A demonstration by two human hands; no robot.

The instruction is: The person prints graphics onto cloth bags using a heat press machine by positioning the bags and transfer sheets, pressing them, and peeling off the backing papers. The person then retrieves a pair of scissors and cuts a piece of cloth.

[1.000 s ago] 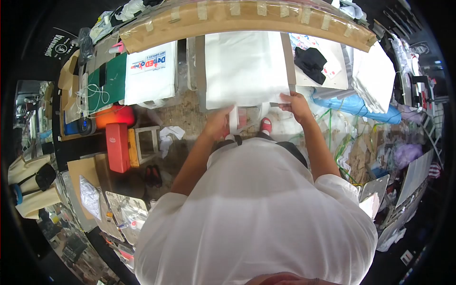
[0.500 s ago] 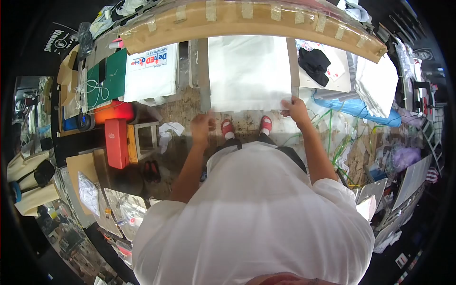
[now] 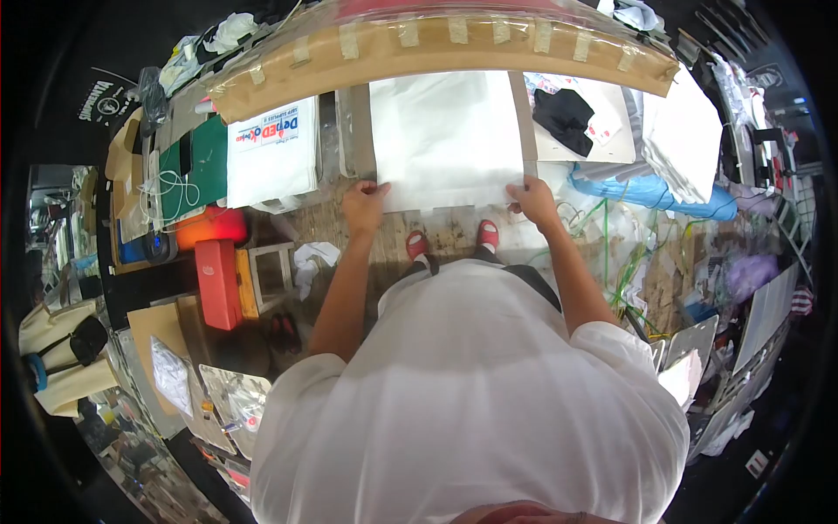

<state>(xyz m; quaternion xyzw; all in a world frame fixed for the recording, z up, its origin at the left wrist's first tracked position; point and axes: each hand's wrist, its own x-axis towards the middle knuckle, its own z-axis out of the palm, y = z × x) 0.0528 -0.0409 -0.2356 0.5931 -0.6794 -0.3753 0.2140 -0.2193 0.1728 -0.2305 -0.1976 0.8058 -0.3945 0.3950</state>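
A blank white sheet [image 3: 445,144], cloth-like, lies flat on a grey-brown board [image 3: 529,118], its lower edge towards me. My left hand [image 3: 362,208] pinches the sheet at its lower left corner. At the lower right corner, my right hand [image 3: 534,201] grips the edge between thumb and fingers. Left of the board rests a stack of white sheets [image 3: 275,162], the top one printed in red and blue. A black cloth [image 3: 563,120] sits on another board to the right. The sheet's far end is hidden behind a taped cardboard piece.
The taped cardboard [image 3: 436,54] spans the space above the boards. A red box [image 3: 217,284] stands at left beside a wooden frame [image 3: 271,271]. Green straps [image 3: 630,279] and a blue plastic bundle [image 3: 650,196] lie at right. White sheets [image 3: 685,131] are piled far right.
My left hand has moved up to the sheet's lower left corner and taken hold of it. My right hand stays at the right corner. The view has shifted slightly.
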